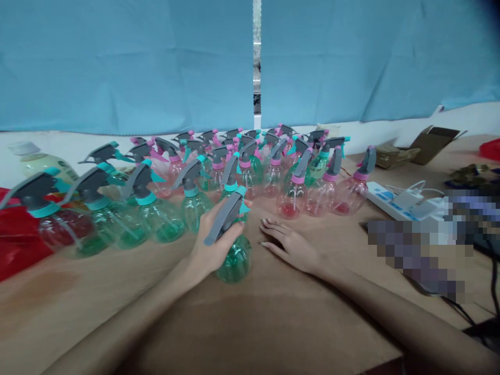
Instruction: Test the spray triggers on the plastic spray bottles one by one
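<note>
My left hand (pixel 216 237) is wrapped around the neck of a green spray bottle (pixel 234 263), just under its grey and turquoise trigger head. The bottle is upright, at the front of the group; the hand hides part of its neck. My right hand (pixel 291 245) lies palm down on the wooden table (pixel 250 333), fingers stretched out and holding nothing. Behind the hands stand many more spray bottles: a row of green ones (pixel 162 221) on the left and pink ones (pixel 291 200) on the right, nearest my right hand.
At the right are a white power strip (pixel 385 200) with plugs, an open cardboard box (pixel 433 143) and black cables (pixel 494 281); one area is pixelated. A red bag (pixel 19 245) and a pale capped bottle (pixel 42 161) sit at the left. Blue sheeting (pixel 128 67) covers the wall.
</note>
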The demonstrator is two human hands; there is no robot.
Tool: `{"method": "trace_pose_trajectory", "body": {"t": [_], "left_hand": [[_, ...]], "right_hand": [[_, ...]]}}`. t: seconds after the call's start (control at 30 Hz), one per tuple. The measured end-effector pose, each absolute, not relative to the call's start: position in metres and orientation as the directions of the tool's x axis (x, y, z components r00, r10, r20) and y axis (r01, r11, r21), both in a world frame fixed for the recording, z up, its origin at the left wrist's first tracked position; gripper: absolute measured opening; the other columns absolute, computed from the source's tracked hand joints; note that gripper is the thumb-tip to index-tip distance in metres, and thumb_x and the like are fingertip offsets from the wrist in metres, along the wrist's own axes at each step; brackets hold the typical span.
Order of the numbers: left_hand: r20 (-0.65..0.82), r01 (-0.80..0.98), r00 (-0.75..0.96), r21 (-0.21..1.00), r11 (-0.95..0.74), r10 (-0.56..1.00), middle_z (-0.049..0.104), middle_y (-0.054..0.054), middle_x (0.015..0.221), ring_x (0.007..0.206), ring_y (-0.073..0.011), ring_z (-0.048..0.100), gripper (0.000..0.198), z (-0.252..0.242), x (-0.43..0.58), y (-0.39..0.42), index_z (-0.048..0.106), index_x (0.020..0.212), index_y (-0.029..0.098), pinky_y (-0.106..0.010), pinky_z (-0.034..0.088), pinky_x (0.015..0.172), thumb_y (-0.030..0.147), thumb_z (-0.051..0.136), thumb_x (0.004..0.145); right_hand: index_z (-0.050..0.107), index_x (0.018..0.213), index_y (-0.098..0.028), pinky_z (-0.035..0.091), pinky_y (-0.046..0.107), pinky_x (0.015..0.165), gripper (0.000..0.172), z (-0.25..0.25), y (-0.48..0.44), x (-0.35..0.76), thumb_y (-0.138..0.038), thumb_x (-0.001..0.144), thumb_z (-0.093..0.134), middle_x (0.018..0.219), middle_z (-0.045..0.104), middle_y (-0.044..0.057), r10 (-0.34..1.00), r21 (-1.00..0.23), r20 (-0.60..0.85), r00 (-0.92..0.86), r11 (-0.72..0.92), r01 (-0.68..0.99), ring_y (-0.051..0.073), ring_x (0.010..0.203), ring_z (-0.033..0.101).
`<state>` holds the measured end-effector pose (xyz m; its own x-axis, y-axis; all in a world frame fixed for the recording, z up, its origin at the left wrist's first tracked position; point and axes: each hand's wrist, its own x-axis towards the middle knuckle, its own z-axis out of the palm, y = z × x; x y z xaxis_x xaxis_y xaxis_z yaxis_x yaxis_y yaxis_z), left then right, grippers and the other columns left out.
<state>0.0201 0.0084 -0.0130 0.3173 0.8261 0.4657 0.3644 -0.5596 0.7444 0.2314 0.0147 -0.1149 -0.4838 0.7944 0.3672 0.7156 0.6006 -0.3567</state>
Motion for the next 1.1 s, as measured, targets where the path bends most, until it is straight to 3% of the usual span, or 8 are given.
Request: {"method": "trace_pose_trajectory", "body": {"t": [0.2,0.47,0.77,0.93,1.1], "left_hand": [[0.494,0.46,0.303,0.673,-0.579,0.815,0.057,0.002,0.07,0.057,-0.0123,0.045,0.019,-0.0088,0.02,0.0082,0.061,0.089,0.022,-0.026,0.04,0.055,0.018,0.049,0.074],[0.477,0.413,0.314,0.71,-0.571,0.821,0.064,0.0,0.082,0.072,-0.0155,0.057,0.017,-0.0077,0.0205,0.0077,0.06,0.085,0.021,-0.029,0.045,0.066,0.017,0.049,0.072],[0.444,0.407,0.328,0.73,-0.549,0.834,0.061,0.001,0.073,0.067,-0.0153,0.055,0.014,-0.0069,0.0185,0.0087,0.06,0.085,0.021,-0.028,0.044,0.065,0.019,0.051,0.074],[0.445,0.423,0.306,0.729,-0.539,0.842,0.057,0.003,0.064,0.057,-0.013,0.051,0.016,-0.0105,0.0176,0.0092,0.061,0.088,0.022,-0.026,0.042,0.056,0.022,0.052,0.075],[0.48,0.393,0.306,0.723,-0.568,0.822,0.062,0.0,0.072,0.059,-0.0131,0.053,0.021,-0.01,0.0197,0.0083,0.064,0.087,0.02,-0.026,0.044,0.057,0.021,0.049,0.072]], "right_hand": [[0.045,0.132,-0.017,0.03,0.043,0.109,0.048,-0.1149,0.0147,0.2315,-0.042,0.092,0.039,0.138,0.045,0.009,0.792,-0.367,0.371,-0.484,0.604,0.707,0.021,0.13,0.037],[0.047,0.131,-0.015,0.03,0.042,0.109,0.048,-0.1135,0.0137,0.231,-0.042,0.092,0.039,0.137,0.046,0.01,0.79,-0.352,0.37,-0.489,0.606,0.714,0.021,0.13,0.037],[0.046,0.131,-0.018,0.03,0.044,0.109,0.047,-0.1149,0.0144,0.2315,-0.043,0.091,0.04,0.137,0.046,0.008,0.792,-0.373,0.375,-0.481,0.604,0.704,0.021,0.13,0.037],[0.047,0.131,-0.017,0.03,0.043,0.109,0.048,-0.1155,0.0146,0.2317,-0.043,0.091,0.039,0.137,0.045,0.009,0.788,-0.367,0.382,-0.483,0.608,0.704,0.021,0.13,0.037],[0.047,0.131,-0.016,0.03,0.043,0.109,0.048,-0.1154,0.0141,0.2318,-0.043,0.091,0.04,0.137,0.046,0.01,0.792,-0.37,0.379,-0.478,0.603,0.706,0.021,0.13,0.036]]}}
